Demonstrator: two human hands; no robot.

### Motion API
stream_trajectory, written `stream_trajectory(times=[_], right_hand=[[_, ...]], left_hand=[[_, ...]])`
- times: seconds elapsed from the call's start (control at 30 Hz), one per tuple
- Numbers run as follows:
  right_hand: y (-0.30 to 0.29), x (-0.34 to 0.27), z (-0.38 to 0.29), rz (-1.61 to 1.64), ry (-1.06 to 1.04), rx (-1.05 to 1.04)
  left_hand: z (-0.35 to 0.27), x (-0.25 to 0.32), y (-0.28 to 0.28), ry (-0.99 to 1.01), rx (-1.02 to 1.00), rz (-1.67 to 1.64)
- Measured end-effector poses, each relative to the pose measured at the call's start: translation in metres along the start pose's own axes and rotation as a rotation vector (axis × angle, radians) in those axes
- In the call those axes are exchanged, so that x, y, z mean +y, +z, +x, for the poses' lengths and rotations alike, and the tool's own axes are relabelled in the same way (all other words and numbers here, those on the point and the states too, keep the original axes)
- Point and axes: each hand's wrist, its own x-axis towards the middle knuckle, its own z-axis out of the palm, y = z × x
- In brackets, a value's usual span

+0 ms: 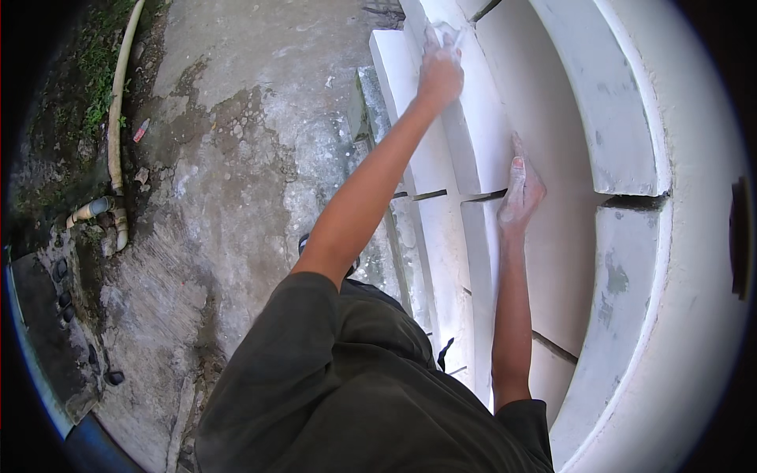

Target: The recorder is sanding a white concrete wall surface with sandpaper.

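My left hand [442, 75], coated with white dust, reaches forward over a white-painted ledge [488, 139]. Its fingers press a thin, pale grey piece of sheet material [448, 31] onto the surface; what the sheet is cannot be made out. Nearer my body, my right hand [523, 192] is dusty too and leans against the inner edge of that same ledge, beside a dark joint [484, 196]. Its thumb points forward and nothing shows in it, though some fingers are hidden. A beige recessed panel [556, 148] lies just right of it.
A raised band [627, 112] with grey-green patches borders the panel on the right. Lower white steps [426, 136] run along the left of the ledge. On the rough concrete ground [236, 148], a plastic pipe [120, 100] and a small bottle [141, 130] lie at the far left.
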Motion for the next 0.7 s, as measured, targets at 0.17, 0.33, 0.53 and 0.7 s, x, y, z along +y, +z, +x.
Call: stream_trajectory(times=[0.17,0.33,0.53,0.7], right_hand=[[-0.01,0.018,-0.005,-0.051,0.034,0.016],[-0.014,0.007,-0.005,-0.08,0.01,-0.005],[0.002,0.006,-0.002,-0.075,0.011,-0.029],[-0.016,0.021,-0.007,-0.177,0.044,-0.04]], left_hand=[[-0.082,0.042,0.014,-0.001,-0.031,-0.118],[-0.105,0.054,0.001,0.097,-0.005,-0.175],[0.064,-0.026,-0.001,-0.147,-0.294,0.027],[-0.11,0.049,-0.001,0.125,-0.03,-0.364]])
